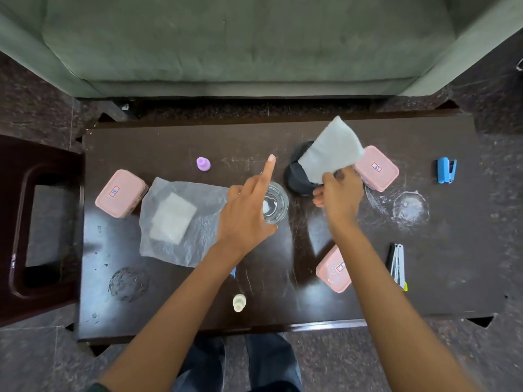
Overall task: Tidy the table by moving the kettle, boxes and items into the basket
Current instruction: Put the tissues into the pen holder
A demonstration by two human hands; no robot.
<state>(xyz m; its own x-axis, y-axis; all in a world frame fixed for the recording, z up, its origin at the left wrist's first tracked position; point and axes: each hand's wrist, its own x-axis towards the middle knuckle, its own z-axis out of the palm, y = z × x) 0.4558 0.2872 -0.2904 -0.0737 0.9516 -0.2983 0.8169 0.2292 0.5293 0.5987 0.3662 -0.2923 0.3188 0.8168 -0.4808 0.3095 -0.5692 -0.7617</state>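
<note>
My right hand point(338, 198) is shut on a pale grey cloth point(332, 154), held up over a black round vessel point(298, 178) at the table's middle back; the cloth hides most of it. My left hand point(246, 210) hovers beside and partly over a clear glass point(276, 205), index finger pointing away from me, other fingers curled, with no grip visible. Three pink lidded boxes lie on the dark table point(438, 278): one at the left point(120, 193), one behind my right hand point(377, 168), one near the front under my right forearm point(334, 270).
A clear plastic bag with a folded white pad point(172, 219) lies left of centre. Also here are a purple cap point(203, 164), a cream cap point(239, 302), a blue stapler point(446, 170) and a metal clipper point(397, 264). A dark wooden stool point(42, 222) adjoins the left edge; a green sofa point(254, 38) stands behind.
</note>
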